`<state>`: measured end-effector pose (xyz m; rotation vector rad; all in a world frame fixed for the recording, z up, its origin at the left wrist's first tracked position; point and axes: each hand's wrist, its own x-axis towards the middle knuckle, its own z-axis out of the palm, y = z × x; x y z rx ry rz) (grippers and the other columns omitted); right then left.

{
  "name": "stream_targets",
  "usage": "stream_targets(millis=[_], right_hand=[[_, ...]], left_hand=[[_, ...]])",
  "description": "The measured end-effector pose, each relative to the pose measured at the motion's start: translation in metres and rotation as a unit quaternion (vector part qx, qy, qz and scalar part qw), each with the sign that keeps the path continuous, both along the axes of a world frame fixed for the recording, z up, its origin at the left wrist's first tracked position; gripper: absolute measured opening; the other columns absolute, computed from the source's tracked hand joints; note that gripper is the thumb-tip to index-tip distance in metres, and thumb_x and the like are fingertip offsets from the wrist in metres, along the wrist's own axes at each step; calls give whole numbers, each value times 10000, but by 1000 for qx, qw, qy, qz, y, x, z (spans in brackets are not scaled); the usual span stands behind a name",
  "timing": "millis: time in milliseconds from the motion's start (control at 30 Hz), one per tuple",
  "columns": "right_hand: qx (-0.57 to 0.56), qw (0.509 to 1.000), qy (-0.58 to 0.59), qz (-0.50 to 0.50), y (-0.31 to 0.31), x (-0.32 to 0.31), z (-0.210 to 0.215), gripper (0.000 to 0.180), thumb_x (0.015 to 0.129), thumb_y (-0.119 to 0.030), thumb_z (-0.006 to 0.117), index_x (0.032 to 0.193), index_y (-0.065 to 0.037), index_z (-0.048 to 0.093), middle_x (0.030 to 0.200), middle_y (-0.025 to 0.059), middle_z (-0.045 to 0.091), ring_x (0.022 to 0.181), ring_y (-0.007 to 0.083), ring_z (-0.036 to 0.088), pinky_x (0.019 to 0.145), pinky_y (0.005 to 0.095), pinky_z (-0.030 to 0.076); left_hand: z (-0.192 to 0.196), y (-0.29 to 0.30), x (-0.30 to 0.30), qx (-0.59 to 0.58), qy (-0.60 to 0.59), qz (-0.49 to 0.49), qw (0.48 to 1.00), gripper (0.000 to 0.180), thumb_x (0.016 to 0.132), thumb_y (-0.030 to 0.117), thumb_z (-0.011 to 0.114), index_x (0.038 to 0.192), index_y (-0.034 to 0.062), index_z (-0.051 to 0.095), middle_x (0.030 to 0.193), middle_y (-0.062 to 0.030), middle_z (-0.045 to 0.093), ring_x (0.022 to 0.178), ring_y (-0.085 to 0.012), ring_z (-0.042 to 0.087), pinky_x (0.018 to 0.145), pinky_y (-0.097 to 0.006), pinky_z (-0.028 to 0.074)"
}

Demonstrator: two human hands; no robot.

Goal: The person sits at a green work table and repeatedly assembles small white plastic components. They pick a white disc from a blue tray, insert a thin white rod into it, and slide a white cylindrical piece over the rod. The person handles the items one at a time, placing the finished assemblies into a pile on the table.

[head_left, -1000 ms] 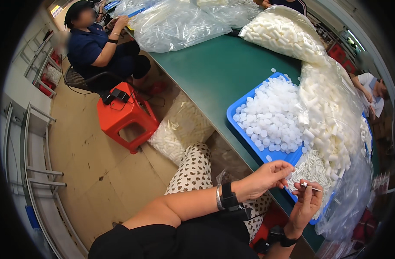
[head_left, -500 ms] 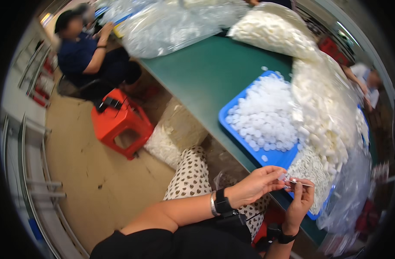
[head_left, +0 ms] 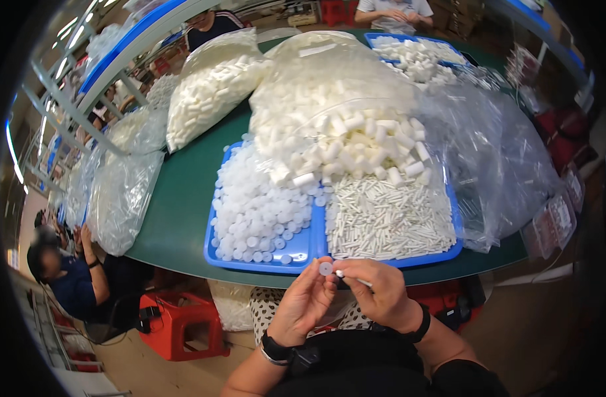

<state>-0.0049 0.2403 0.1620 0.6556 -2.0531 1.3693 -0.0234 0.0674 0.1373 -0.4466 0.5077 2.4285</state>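
Observation:
A small translucent round disc [head_left: 325,268] is pinched upright between the fingertips of my left hand [head_left: 299,306]. Close on its right, my right hand [head_left: 383,292] grips a thin white rod [head_left: 364,282], its near end hidden by the fingers. A small white tip [head_left: 340,272] shows at those fingers, facing the disc; whether it touches the disc I cannot tell. Both hands are in front of the table edge, just below two blue trays. The left blue tray [head_left: 303,246] carries a heap of similar discs [head_left: 260,221]; the right blue tray [head_left: 456,228] holds many thin white rods [head_left: 389,221].
White cylindrical pieces [head_left: 366,149] spill from a large clear bag [head_left: 316,69] over the trays' far side. Another filled bag [head_left: 217,86] leans behind, and crumpled plastic [head_left: 495,159] lies right. A red stool [head_left: 184,331] stands left, near a seated person [head_left: 74,284]. Others sit across the green table [head_left: 177,212].
My view has swung to the right, bringing the trays and table ahead of me. Both hands still hold small parts; the disc now shows face-on between my left fingertips.

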Motion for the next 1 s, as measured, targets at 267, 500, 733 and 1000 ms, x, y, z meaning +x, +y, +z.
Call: stream_targets(millis=[267,500,733,1000], right_hand=[[-46,999,-7,9,31,14,-14,205,855,29,668,1038,-3,582,973,141,692,854,310,701,714,362,566],[-97,994,-41,-28,44,17,-13,172,857,38,645,1022,1,615,908,139,674,793,320,678,682,369,540],[-113,990,-67,-55,34,16,-21,93,873,-20,638,964,-19,617,853,139,663,759,322,667,643,371,522],[-114,989,-81,-36,15,28,-22,128,847,1,683,963,-19,632,927,98,693,781,259,695,665,319,538]], left_hand=[[1,21,-3,-30,-6,-31,999,243,997,195,558,1162,16,558,1052,-120,633,853,-146,646,758,-239,563],[0,37,-6,-58,45,-63,995,277,992,205,565,1185,8,544,1029,-121,632,855,-155,633,757,-253,549],[3,24,3,-10,17,-28,999,262,1021,210,506,1171,-2,537,1043,-138,601,849,-151,587,723,-252,527],[0,8,8,-14,24,-12,1000,235,1025,204,500,1148,5,518,1055,-139,579,852,-150,586,720,-244,518]])
